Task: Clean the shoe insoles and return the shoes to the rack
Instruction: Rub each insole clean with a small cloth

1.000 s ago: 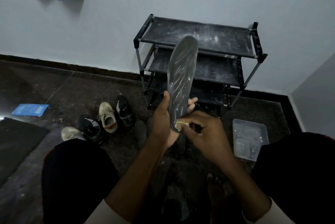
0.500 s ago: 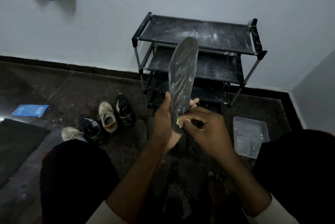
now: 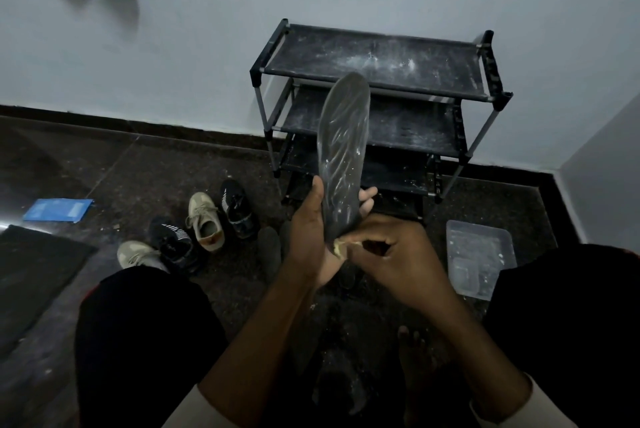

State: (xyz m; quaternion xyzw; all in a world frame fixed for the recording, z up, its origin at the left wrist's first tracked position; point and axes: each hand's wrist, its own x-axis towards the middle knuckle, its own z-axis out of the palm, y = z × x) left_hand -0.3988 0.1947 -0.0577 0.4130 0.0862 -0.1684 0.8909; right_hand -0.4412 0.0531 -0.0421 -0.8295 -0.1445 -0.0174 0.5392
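Scrubbing continues: the left hand [image 3: 311, 240] keeps its closed grip on the upright insole [image 3: 341, 154], held before the rack [image 3: 377, 95], while the right hand [image 3: 391, 254], pinching a small yellowish pad [image 3: 338, 247], possibly sponge, has slid to the heel, suggesting one pass is nearly finished. Shoes [image 3: 204, 223] wait on the floor; the heel end is hidden.

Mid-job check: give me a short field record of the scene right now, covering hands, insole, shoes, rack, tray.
left hand: holds the insole upright by its lower end
right hand: pinches a small yellowish scrubber against the insole's lower end
insole: dark, streaked
shoes: four visible on the floor, left of the hands
rack: three shelves seen, no shoes visible, dusty white specks
tray: clear plastic, on the floor at right
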